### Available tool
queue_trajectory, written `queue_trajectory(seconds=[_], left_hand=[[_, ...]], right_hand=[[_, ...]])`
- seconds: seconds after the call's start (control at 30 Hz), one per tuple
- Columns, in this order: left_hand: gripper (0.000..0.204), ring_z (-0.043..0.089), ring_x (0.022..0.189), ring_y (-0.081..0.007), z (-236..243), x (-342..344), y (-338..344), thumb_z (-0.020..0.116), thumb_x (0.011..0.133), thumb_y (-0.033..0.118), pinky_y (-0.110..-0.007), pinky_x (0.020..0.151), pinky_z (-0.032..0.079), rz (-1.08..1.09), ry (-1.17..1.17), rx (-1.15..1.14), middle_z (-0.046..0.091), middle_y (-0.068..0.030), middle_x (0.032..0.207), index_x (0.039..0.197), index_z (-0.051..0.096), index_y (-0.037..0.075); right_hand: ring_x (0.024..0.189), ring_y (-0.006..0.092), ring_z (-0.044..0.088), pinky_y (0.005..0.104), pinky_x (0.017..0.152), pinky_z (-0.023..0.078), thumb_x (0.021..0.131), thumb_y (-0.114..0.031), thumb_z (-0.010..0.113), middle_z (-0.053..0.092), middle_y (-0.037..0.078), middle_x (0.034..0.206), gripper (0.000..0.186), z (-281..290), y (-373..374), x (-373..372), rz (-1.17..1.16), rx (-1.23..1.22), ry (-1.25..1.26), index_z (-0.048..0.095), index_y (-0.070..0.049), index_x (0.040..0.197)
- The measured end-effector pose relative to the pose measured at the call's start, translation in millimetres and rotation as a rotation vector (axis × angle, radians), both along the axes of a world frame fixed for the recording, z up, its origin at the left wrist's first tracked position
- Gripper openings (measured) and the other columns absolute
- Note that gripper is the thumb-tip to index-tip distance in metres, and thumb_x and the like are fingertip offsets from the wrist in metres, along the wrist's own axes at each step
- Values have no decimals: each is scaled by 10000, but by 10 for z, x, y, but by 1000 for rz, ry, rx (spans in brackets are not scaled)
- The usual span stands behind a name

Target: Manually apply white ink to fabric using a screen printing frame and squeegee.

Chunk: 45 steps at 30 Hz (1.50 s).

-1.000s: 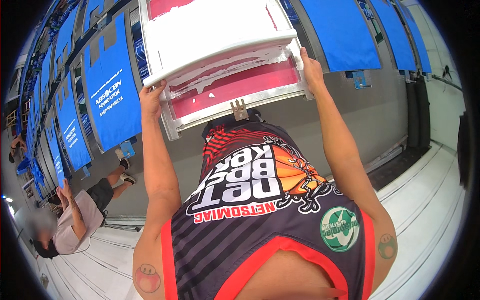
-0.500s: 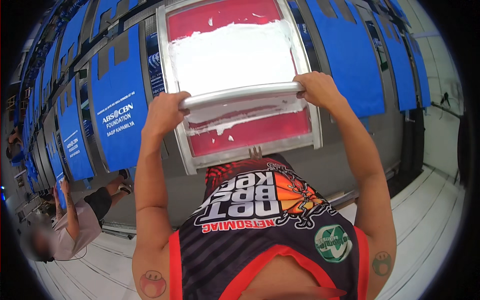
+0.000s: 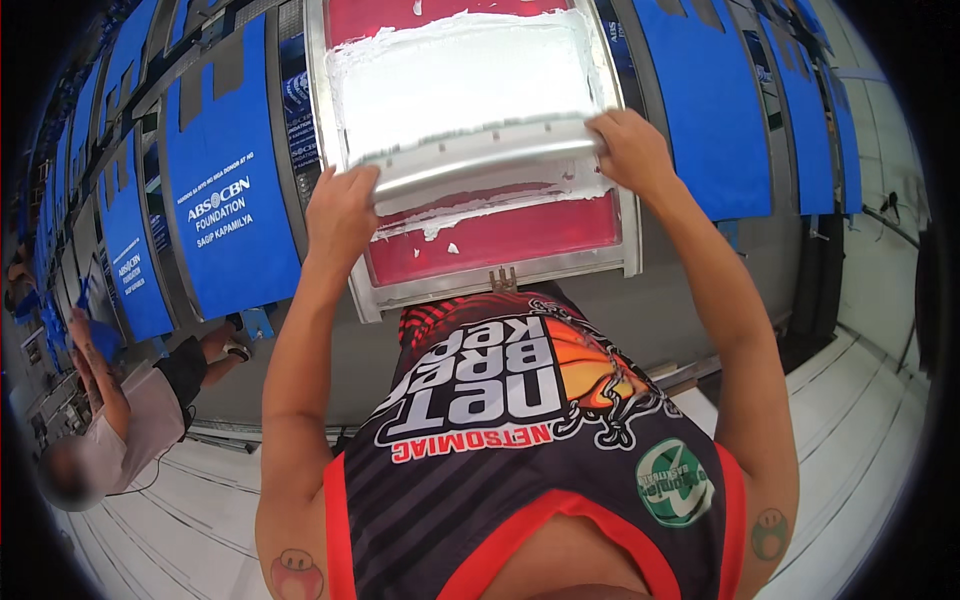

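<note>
A long metal screen-printing squeegee spans the screen from side to side, tilted so that a row of bolts shows along its far part. My left hand is closed round its left end, and my right hand grips the right end. The screen frame is pale metal with red mesh. Thick white ink covers the mesh beyond the squeegee. On the near side lie white streaks and a few blobs. The squeegee hides the ink edge under it.
Blue printed bags lie on grey boards in rows to the left, and more blue bags to the right. A metal hinge or clip sits at the frame's near edge, close to my body. A co-worker stands at the far left.
The squeegee has tilted, its bolts now showing, and both hands have shifted slightly away from me with it. The co-worker's arms and the blue item by them have moved.
</note>
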State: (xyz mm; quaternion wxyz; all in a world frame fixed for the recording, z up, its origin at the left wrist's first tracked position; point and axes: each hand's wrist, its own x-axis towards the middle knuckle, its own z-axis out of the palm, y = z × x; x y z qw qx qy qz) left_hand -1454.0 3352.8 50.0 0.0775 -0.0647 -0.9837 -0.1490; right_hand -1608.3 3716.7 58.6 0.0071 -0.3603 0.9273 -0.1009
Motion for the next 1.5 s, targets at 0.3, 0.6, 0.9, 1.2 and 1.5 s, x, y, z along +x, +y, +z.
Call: queue_trajectory(seconds=[0.3,0.6,0.9,1.2,1.5], left_hand=[[229,619,800,-285,202,650,160,626,649,-17,-507,914,459,77,-140,-24,645,-86,819,849,636,93],[246,668,775,-338,-10,-1360,-586,679,679,122,-426,715,531,166,-118,-155,679,-168,802,923,701,94],[208,595,692,-333,-318,250,2,637,701,35,-423,601,483,141,-58,-24,621,-124,718,861,710,145],[255,652,758,-356,97,-1156,-552,685,742,181,-436,675,519,118,-214,-247,676,-163,816,983,702,99],[203,624,706,-330,-365,-420,-232,597,681,12,-436,640,503,198,130,-55,624,-127,712,844,669,109]], right_hand=[[840,267,650,372,720,532,681,-15,618,682,58,872,219,-12,227,817,-113,113,-58,675,-118,865],[744,307,683,427,657,544,750,-200,621,690,113,788,160,20,-636,-1150,-126,249,93,674,-127,883],[736,241,651,369,644,537,646,-93,695,675,32,749,209,-116,36,435,-160,20,-17,711,-172,839],[774,327,666,441,692,536,698,-225,650,692,114,804,192,-43,-471,-1112,-134,296,50,692,-141,865],[727,275,661,410,640,530,677,-81,655,680,69,771,177,-101,-306,-370,-190,115,63,676,-148,839]])
